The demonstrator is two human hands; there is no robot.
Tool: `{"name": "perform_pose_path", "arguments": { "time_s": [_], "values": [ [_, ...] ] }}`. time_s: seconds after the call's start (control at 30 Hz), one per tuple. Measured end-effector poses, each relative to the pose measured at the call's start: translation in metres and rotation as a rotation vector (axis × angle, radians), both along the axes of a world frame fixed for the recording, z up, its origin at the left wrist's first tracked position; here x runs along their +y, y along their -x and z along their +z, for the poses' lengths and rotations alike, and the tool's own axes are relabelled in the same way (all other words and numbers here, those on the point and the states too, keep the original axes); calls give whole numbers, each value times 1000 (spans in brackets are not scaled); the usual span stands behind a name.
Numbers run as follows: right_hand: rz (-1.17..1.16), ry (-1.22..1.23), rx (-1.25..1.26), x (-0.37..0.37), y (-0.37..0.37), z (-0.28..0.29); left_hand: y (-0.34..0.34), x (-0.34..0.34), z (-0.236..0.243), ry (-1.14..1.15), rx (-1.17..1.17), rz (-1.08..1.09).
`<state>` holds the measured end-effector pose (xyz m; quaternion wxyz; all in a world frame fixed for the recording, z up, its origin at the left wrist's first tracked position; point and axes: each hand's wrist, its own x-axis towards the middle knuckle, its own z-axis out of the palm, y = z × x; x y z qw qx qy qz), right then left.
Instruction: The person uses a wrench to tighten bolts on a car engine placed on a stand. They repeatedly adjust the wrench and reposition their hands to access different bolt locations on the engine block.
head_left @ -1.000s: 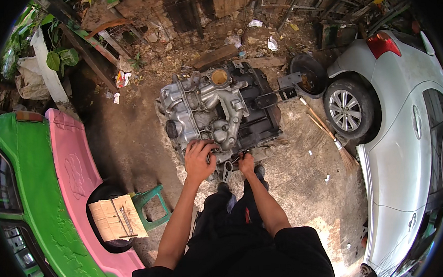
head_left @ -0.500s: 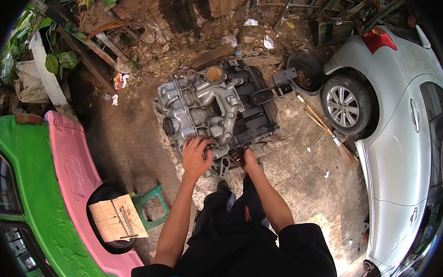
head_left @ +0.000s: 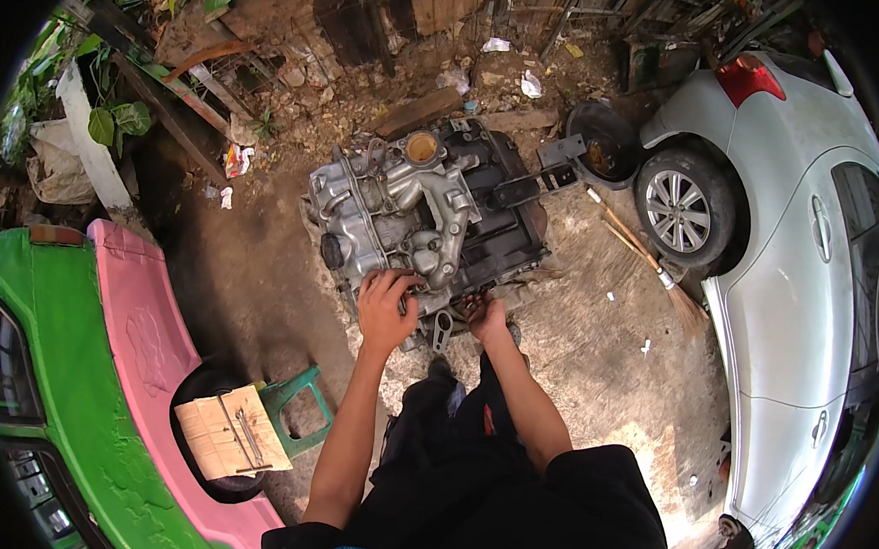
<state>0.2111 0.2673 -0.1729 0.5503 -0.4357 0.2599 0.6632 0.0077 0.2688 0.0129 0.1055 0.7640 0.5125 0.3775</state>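
A large engine (head_left: 441, 205) with a silver intake manifold and a black right side lies on the ground in front of me. My left hand (head_left: 388, 304) rests on its near left edge, fingers apart and bent over the metal. My right hand (head_left: 487, 317) is at the near lower right of the engine, palm partly turned up, dark fingertips curled at the edge; whatever they hold is too small to make out. A metal bracket with a slot (head_left: 442, 330) hangs between my hands.
A silver car (head_left: 775, 312) stands at the right, a green-and-pink car body (head_left: 137, 358) at the left. Cardboard with metal tools (head_left: 215, 427) lies beside a green stool (head_left: 299, 398). A black basin (head_left: 628, 135) and straw broom (head_left: 682, 302) are near the wheel. Wood scraps (head_left: 418, 109) lie behind.
My left hand has shifted slightly left. My right hand has turned, showing more palm and darkened fingertips. The whole view has shifted slightly.
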Motion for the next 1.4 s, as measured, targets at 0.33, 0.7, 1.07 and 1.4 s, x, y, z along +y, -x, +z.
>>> {"name": "perform_pose_path", "arguments": {
  "time_s": [0.33,0.7,1.07,1.4],
  "values": [
    [36,-88,-35,-24,18,-42,0,-1,2,-6,-2,9],
    [-18,-107,-194,-21,29,-62,0,1,3,-16,2,-4],
    [224,-99,-424,-24,26,-57,0,1,2,-16,2,-2],
    [328,-107,-644,-23,21,-85,0,1,2,-15,9,-4]
  ]
}}
